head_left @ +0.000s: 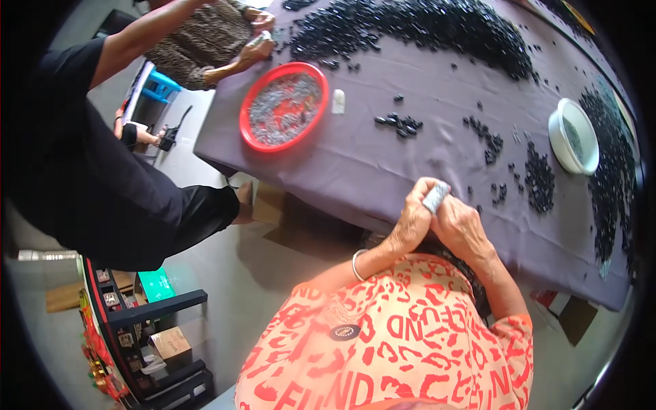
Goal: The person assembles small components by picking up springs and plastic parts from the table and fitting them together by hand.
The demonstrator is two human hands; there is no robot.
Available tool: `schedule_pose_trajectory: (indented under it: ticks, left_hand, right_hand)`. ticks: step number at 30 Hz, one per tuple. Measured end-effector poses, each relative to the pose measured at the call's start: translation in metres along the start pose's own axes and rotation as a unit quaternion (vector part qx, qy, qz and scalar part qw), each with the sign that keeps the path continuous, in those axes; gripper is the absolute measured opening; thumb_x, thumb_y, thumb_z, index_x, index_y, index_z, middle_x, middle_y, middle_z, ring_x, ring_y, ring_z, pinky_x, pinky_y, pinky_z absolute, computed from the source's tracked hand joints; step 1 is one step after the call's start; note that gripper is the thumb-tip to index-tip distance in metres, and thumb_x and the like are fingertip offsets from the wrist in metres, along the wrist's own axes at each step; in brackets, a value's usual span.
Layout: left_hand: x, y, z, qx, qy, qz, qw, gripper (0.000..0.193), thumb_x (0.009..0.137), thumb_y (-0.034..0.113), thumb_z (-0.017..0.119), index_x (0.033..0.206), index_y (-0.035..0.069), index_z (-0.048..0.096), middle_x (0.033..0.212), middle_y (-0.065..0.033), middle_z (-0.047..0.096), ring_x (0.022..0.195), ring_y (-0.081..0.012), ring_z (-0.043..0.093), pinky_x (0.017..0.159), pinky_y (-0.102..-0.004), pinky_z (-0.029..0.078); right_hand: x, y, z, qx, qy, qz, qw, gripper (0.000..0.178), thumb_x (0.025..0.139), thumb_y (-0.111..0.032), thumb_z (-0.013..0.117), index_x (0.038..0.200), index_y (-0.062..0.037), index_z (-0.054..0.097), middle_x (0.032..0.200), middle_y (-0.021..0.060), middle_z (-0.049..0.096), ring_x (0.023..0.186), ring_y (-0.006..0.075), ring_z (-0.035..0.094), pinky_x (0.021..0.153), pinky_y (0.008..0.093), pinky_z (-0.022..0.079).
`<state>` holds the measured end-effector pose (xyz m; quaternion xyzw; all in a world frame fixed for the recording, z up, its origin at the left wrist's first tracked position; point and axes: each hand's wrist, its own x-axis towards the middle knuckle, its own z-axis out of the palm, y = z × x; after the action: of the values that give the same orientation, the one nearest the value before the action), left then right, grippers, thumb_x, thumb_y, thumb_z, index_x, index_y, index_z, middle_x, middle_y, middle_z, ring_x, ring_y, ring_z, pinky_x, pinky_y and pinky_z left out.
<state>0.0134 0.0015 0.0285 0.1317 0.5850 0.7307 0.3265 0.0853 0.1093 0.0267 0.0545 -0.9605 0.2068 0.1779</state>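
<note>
Large red capital letters [410, 331] are printed across the orange shirt [372, 311], where a dark oval badge [344, 332] is also set.

The person's left hand [410, 222] and right hand [459, 222] come together at the near edge of the table [307, 174], fingers curled, thumbs drawn close. The bare left forearm [376, 262] and right forearm [502, 283] slant inward, converging toward the hands, with both elbows bent.

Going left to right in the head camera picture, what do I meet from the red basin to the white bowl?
Red basin, small white piece, the wearer's left hand, the wearer's right hand, white bowl.
</note>
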Motion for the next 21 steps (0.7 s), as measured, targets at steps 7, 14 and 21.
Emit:
schedule_pose_trajectory:
  ticks: [7,14,21]
  left_hand:
    - [0.016,-0.013,0.005,-0.110,-0.040,0.022,0.993,0.034,0.097,0.023,0.040,0.087,-0.003,0.060,0.097,-0.0145,0.061,0.086,-0.0190,0.057,0.082,-0.0323,0.046]
    - [0.021,-0.020,0.014,-0.166,-0.027,0.010,0.986,0.034,0.097,0.024,0.040,0.076,0.000,0.054,0.092,-0.0139,0.061,0.083,-0.0201,0.057,0.082,-0.0332,0.046]
    - [0.025,-0.013,0.018,-0.156,-0.002,0.011,0.988,0.027,0.093,0.015,0.041,0.074,0.000,0.053,0.082,-0.0109,0.061,0.079,-0.0175,0.056,0.079,-0.0300,0.046]
  right_hand:
    - [0.009,0.001,0.008,-0.020,0.016,0.033,0.999,0.010,0.076,-0.005,0.051,0.080,0.0037,0.049,0.064,0.0156,0.056,0.056,0.0278,0.060,0.049,0.0360,0.050]
    - [-0.001,0.014,0.015,-0.001,-0.017,0.037,0.999,0.027,0.076,-0.007,0.054,0.095,0.0103,0.047,0.074,0.0207,0.056,0.057,0.0326,0.058,0.050,0.0389,0.048]
    - [0.003,0.017,0.011,0.009,-0.025,0.042,0.999,0.021,0.073,-0.005,0.053,0.089,0.0085,0.051,0.079,0.0215,0.058,0.067,0.0326,0.063,0.056,0.0382,0.053]
